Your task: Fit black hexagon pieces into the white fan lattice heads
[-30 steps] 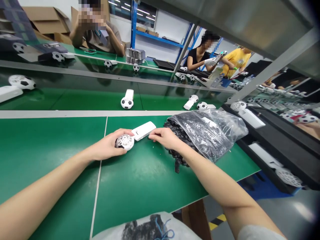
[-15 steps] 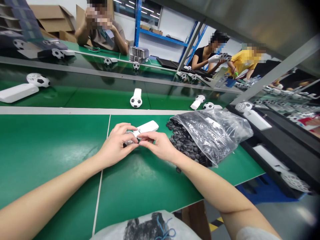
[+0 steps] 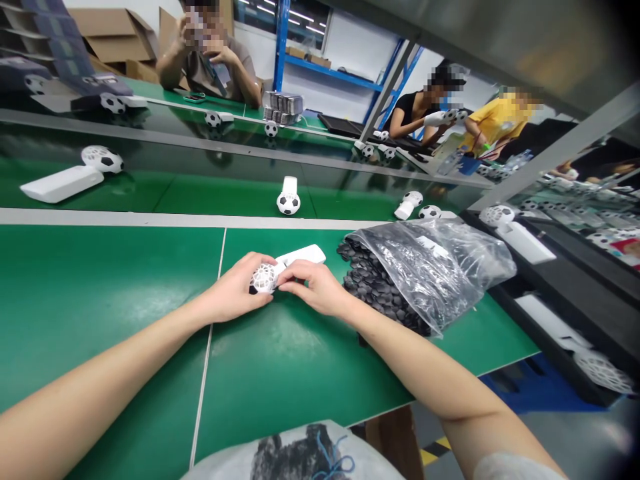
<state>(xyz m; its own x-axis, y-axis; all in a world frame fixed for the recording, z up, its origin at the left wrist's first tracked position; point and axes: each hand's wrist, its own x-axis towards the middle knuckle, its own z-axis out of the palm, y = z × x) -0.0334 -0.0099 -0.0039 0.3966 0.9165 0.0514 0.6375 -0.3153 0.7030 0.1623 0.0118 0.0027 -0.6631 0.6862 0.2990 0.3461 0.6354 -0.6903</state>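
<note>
A white handheld fan with a soccer-ball head (image 3: 264, 278) lies on the green table in front of me, its handle (image 3: 303, 255) pointing up and right. My left hand (image 3: 235, 288) is curled round the left side of the head, thumb at the near edge. The white lattice grille shows between its fingers. My right hand (image 3: 313, 285) pinches thumb and forefinger together at the right side of the head. Its fingertips hide whatever is between them. Right of this hand, many small black pieces (image 3: 373, 283) spill from a clear plastic bag (image 3: 440, 260).
Beyond the table's pale rail, more soccer-ball fans (image 3: 289, 202) lie on a green belt (image 3: 220, 197). A black tray (image 3: 555, 293) with white fans stands at the right. Several co-workers sit across the line. A slanted metal post (image 3: 545, 163) rises at the right.
The fingers have drawn apart, uncovering more of the grille. My right hand's pinch now sits at the right side of the head. Fans on the near belt have shifted right.
</note>
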